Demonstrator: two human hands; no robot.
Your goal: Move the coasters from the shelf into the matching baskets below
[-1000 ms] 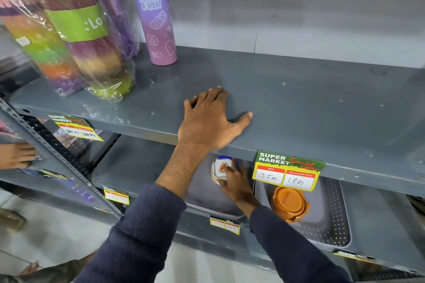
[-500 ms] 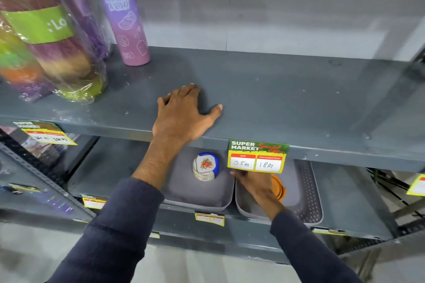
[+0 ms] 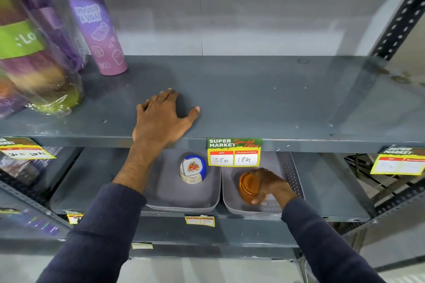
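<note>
A stack of white and blue floral coasters (image 3: pixel 192 169) stands in the left grey basket (image 3: pixel 181 200) on the lower shelf. In the right grey basket (image 3: pixel 291 174), my right hand (image 3: pixel 270 185) is closed around a stack of orange coasters (image 3: pixel 247 187), tilting it. My left hand (image 3: pixel 162 119) rests flat, fingers spread, on the grey upper shelf (image 3: pixel 253 99), holding nothing. No coasters show on the upper shelf.
A purple bottle (image 3: pixel 97 32) and wrapped stacks of coloured cups (image 3: pixel 34 60) stand at the upper shelf's left. A green price tag (image 3: pixel 234 152) hangs on the shelf edge above the baskets. A perforated upright (image 3: pixel 400 18) rises at the right.
My right hand left the floral coasters in the left basket, moved to the right basket and took hold of the orange stack. The view shifted; my left hand stayed on the shelf.
</note>
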